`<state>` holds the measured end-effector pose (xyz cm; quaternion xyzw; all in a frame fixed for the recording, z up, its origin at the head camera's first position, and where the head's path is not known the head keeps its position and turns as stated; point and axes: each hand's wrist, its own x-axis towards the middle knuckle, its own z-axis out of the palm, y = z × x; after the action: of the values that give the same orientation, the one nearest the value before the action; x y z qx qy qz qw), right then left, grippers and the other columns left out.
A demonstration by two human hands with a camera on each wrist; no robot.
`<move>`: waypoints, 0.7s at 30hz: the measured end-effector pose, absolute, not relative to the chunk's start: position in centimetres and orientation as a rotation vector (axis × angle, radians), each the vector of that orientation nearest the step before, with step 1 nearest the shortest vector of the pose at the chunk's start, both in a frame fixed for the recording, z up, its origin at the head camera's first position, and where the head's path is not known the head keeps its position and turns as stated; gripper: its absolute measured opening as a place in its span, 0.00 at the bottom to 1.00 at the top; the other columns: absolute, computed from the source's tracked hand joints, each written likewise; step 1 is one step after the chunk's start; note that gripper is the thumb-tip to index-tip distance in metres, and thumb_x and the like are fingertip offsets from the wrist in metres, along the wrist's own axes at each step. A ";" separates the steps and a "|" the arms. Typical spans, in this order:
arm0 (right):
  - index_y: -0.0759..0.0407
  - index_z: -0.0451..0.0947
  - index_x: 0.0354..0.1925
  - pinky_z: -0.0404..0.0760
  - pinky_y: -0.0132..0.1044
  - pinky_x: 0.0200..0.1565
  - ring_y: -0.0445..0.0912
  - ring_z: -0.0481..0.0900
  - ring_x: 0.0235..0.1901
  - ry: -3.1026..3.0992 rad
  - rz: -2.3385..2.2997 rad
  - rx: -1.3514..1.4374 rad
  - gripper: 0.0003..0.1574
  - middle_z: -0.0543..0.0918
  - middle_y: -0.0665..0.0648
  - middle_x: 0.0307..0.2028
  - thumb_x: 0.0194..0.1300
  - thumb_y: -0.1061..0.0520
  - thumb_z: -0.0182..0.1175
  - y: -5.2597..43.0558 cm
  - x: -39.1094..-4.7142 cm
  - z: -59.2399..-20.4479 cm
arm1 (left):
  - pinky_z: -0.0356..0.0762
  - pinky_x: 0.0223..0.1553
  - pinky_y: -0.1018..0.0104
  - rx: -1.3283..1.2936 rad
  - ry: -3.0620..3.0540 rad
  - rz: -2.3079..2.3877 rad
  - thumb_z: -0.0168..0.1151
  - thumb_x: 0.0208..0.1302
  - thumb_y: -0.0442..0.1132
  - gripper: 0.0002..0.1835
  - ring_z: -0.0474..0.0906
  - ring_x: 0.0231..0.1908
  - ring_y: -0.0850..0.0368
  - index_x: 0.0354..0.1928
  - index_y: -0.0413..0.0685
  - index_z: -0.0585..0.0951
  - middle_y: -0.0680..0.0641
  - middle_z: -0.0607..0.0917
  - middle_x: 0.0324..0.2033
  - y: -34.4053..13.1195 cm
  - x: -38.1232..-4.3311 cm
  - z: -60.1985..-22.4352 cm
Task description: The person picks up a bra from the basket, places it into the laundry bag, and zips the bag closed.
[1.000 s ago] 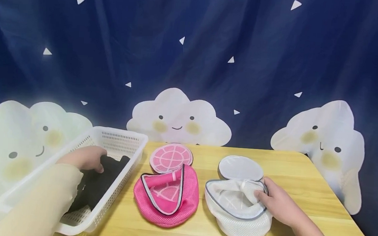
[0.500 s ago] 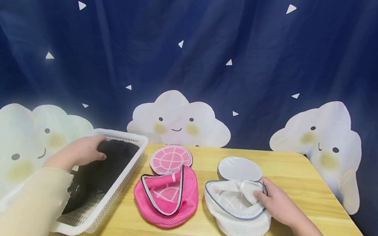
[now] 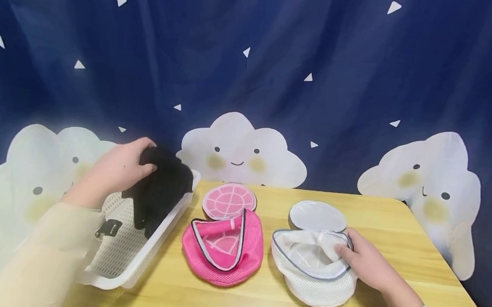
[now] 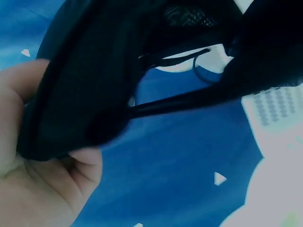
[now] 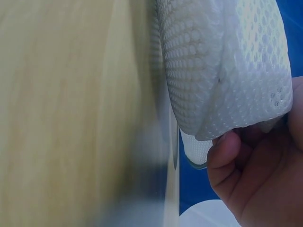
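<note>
My left hand (image 3: 122,166) grips a black bra (image 3: 162,185) and holds it up over the white plastic basket (image 3: 135,264). In the left wrist view a padded cup of the bra (image 4: 94,80) lies between thumb and fingers, with thin straps stretching off to the right. My right hand (image 3: 373,267) pinches the rim of a white mesh laundry bag (image 3: 318,289), whose mouth gapes and whose round lid (image 3: 317,216) is folded back. Up close, the right wrist view shows the fingers (image 5: 225,151) curled at the bag's edge.
Left of the white bag sits a pink mesh laundry bag (image 3: 229,273), unzipped, its round lid (image 3: 229,202) folded back. Both bags rest on a wooden table (image 3: 415,241). Behind hangs a dark blue curtain (image 3: 271,31) with clouds and triangles.
My left hand has lifted the black bra from inside the basket to above its rim, baring the basket's perforated floor. The right hand has stayed at the white bag's rim.
</note>
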<state>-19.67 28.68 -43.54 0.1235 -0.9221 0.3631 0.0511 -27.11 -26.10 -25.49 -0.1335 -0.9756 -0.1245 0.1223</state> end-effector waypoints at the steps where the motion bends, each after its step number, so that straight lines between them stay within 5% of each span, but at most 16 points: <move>1: 0.61 0.72 0.55 0.76 0.37 0.47 0.49 0.76 0.47 -2.805 1.107 0.379 0.16 0.81 0.57 0.47 0.73 0.55 0.60 28.6 -19.7 -43.5 | 0.71 0.52 0.32 -0.362 -2.828 -0.383 0.66 0.65 0.40 0.26 0.79 0.49 0.31 0.61 0.41 0.72 0.31 0.82 0.53 -25.8 -27.0 -25.1; 11: 0.60 0.73 0.51 0.74 0.34 0.47 0.50 0.76 0.46 -2.816 1.093 0.377 0.13 0.81 0.57 0.46 0.74 0.54 0.59 28.8 -19.6 -42.9 | 0.62 0.62 0.33 -0.227 -2.740 -0.519 0.62 0.69 0.50 0.34 0.69 0.62 0.30 0.71 0.42 0.67 0.32 0.74 0.64 -25.3 -26.8 -21.9; 21: 0.60 0.72 0.53 0.73 0.32 0.46 0.49 0.76 0.47 -2.846 1.106 0.400 0.15 0.81 0.57 0.47 0.75 0.54 0.59 28.8 -19.7 -43.5 | 0.59 0.65 0.33 -0.335 -2.996 -0.325 0.62 0.69 0.37 0.29 0.65 0.63 0.27 0.67 0.30 0.69 0.25 0.71 0.62 -29.9 -28.6 -25.7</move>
<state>-19.71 28.79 -43.49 0.1297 -0.9237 0.3591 0.0310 -28.63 -29.87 -25.74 -0.1102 -0.9866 -0.1071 0.0546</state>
